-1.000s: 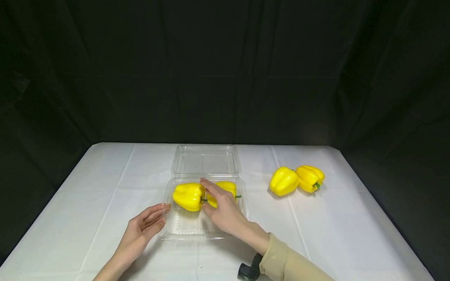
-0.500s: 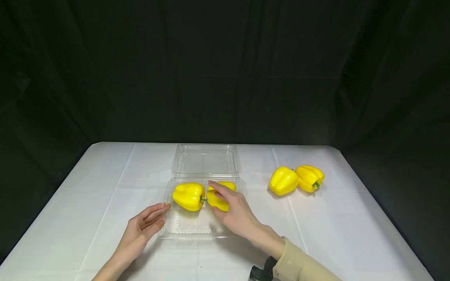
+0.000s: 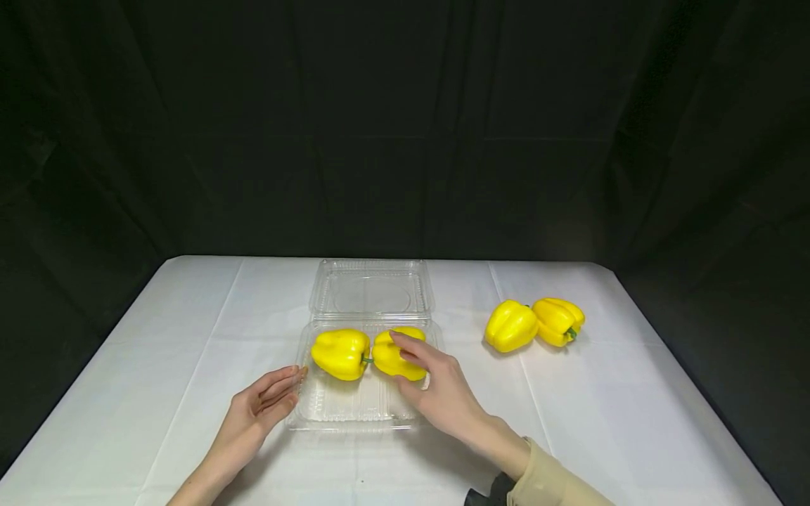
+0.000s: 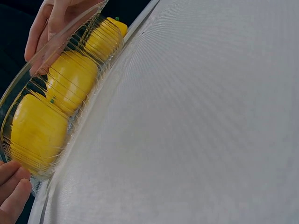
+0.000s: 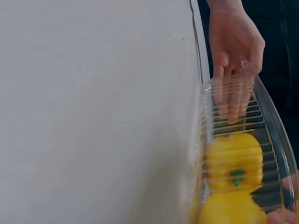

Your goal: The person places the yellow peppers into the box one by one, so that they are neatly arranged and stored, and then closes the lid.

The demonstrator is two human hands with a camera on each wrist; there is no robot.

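Two peppers point(image 3: 363, 353) inside container point(image 3: 354, 411)

Studio setup: black backdrop point(image 3: 405, 126), white-clothed table point(image 3: 190, 330).

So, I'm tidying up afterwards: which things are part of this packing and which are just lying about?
In hand: clear clamshell box, two yellow peppers inside, left hand at its side, right hand on one pepper.
Lying about: white tablecloth.
Unclear: two peppers outside.
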